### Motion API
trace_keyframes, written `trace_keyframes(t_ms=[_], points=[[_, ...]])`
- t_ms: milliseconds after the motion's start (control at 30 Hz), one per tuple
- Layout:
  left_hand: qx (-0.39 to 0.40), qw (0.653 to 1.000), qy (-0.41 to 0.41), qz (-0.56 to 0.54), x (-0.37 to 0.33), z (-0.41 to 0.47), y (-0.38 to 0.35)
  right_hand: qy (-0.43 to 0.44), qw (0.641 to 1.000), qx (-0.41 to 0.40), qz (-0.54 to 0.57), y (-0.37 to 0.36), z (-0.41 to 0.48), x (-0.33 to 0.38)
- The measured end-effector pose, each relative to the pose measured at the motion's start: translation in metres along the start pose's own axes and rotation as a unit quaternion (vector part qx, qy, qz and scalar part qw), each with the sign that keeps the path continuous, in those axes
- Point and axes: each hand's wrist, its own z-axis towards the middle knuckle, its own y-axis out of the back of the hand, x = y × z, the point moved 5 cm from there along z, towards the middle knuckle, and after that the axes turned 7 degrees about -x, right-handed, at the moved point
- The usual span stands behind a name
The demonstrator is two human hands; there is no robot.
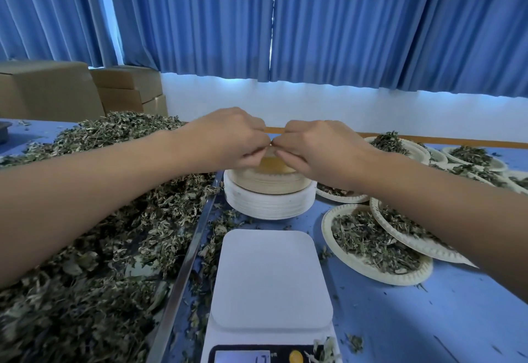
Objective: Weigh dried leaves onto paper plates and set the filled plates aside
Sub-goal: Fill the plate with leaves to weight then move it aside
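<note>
Because the knuckles face the camera, the fingertips of the left hand (pixel 228 136) and right hand (pixel 311 148) are mostly hidden. Both hands curl their fingers and meet thumb to thumb, pinching the raised far rim of the top plate (pixel 274 162). That plate is tilted, far edge up, its tan face towards the camera, near edge on the stack (pixel 268 202). The stack stands upright on the blue table (pixel 428 319), just beyond the scale (pixel 271 279). The scale's pan is bare and its long axis runs away from the camera. Its display (pixel 243 358) is cut off at the bottom edge, digits unreadable. Loose leaves (pixel 85 248) fill a metal-rimmed tray (pixel 185 257) on the left. Filled plates (pixel 374 245) overlap on the right, partly behind the right forearm.
</note>
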Motion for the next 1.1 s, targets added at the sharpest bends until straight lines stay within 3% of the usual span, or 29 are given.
trace_keyframes(t_ms=[167,400,533,733,833,933,1000,1100], points=[[0.018,0.992,0.113,-0.053,0.011,-0.005,-0.001,-0.02,1.0,-0.023,-0.007,0.008,-0.004,-0.006],[-0.004,0.967,0.147,-0.209,-0.013,-0.029,0.02,0.003,0.991,-0.08,0.107,0.028,-0.038,0.012],[-0.018,0.961,0.139,-0.239,-0.041,-0.045,0.04,0.009,0.973,-0.163,0.163,0.045,-0.07,0.032],[0.059,0.969,0.065,-0.229,-0.102,-0.084,0.042,0.056,0.965,-0.202,0.157,0.038,-0.131,0.079],[0.09,0.965,0.057,-0.241,-0.119,-0.099,0.033,-0.019,0.949,-0.241,0.202,0.023,-0.159,0.084],[0.117,0.933,0.127,-0.316,-0.119,-0.107,0.029,-0.148,0.918,-0.274,0.247,0.014,-0.178,0.076],[0.058,0.899,0.207,-0.38,-0.103,-0.109,0.034,-0.22,0.904,-0.272,0.246,0.015,-0.184,0.067],[-0.033,0.889,0.317,-0.33,-0.06,-0.115,0.034,-0.3,0.89,-0.212,0.269,0.007,-0.189,0.057]])
